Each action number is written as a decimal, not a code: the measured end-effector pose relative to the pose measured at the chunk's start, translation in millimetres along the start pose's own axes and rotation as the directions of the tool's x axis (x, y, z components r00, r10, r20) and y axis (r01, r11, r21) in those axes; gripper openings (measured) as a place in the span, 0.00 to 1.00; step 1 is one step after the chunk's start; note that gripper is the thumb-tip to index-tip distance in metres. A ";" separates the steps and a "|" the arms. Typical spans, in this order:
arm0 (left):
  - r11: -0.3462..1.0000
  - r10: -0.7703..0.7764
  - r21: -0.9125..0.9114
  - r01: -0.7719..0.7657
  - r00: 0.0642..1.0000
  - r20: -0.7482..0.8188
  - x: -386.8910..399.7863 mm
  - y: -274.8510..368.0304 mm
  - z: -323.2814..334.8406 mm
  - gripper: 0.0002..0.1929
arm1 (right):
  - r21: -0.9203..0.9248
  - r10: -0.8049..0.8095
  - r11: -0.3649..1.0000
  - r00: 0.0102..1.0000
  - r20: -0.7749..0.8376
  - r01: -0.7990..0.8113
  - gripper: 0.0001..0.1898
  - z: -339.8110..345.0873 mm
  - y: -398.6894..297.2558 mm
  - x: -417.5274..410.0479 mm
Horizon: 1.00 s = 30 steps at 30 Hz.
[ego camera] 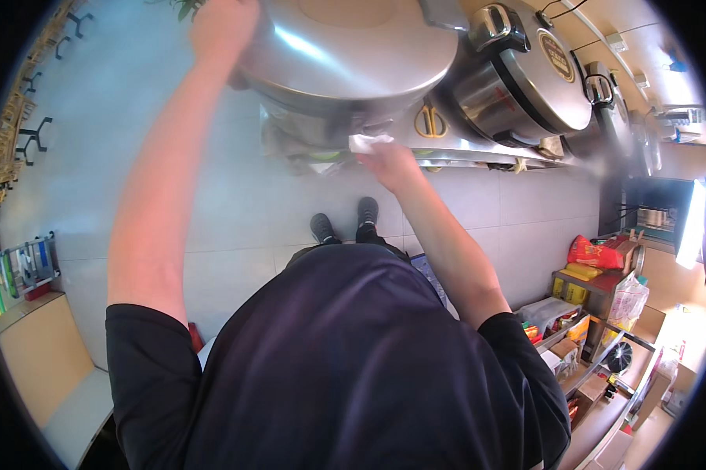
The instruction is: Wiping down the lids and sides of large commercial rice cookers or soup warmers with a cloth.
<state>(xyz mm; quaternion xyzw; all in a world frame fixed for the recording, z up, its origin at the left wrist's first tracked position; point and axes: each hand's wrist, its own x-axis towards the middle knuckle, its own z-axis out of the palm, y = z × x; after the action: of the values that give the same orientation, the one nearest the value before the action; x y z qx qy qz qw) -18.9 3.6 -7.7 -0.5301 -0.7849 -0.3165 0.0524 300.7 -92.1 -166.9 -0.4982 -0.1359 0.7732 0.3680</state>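
A large stainless-steel cooker point(358, 64) with a broad round lid fills the top middle of the view. At its left edge my left hand point(226, 26) is closed around the side of the cooker, with its fingertips hidden. Below the front rim, my right hand point(388, 164) pinches a crumpled white tissue or cloth point(369, 143) near the cooker's lower wall. Clear plastic point(288, 138) lies at the counter edge under the cooker, partly blurred. Yellow-handled scissors point(431, 122) lie on the steel counter point(470, 147), to the right of the tissue.
Another steel cooker point(505, 88) with black clasps stands to the right, with more appliances beyond it. Shelving point(590, 288) with packets and boxes is at lower right. A knife rack point(27, 267) stands at left. Black wall hooks point(34, 135) stick out at upper left.
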 end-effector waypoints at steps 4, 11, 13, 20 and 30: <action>0.998 0.047 0.038 -0.045 0.998 -0.048 1.2 -7.3 3.6 0.15 | -0.066 -0.039 0.997 0.998 0.040 0.042 0.17 28.1 -28.8 -39.6; 0.997 0.079 0.001 -0.079 0.994 -0.077 -0.7 -8.5 4.6 0.15 | -0.037 -0.137 0.989 0.985 0.105 0.142 0.17 43.4 -47.4 -68.1; 0.996 0.085 -0.011 -0.086 0.994 -0.068 -1.2 -6.5 4.4 0.15 | -0.122 -0.177 0.975 0.980 0.090 0.187 0.17 45.8 -42.1 -69.5; 0.998 0.059 -0.001 -0.060 0.996 -0.063 -2.6 -9.6 1.6 0.15 | -0.231 -0.137 0.964 0.991 -0.001 0.133 0.16 47.7 4.2 -40.1; 0.978 0.186 -0.041 -0.204 0.946 -0.265 -7.4 4.4 2.3 0.10 | -0.208 -0.025 0.978 1.000 0.017 0.028 0.17 18.1 22.7 16.3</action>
<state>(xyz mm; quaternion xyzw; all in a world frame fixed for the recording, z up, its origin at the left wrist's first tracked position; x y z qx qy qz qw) -11.3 0.0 -10.7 -0.5604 -0.7039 -0.4030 0.1675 271.4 -93.6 -182.4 -0.5267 -0.2255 0.7531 0.3233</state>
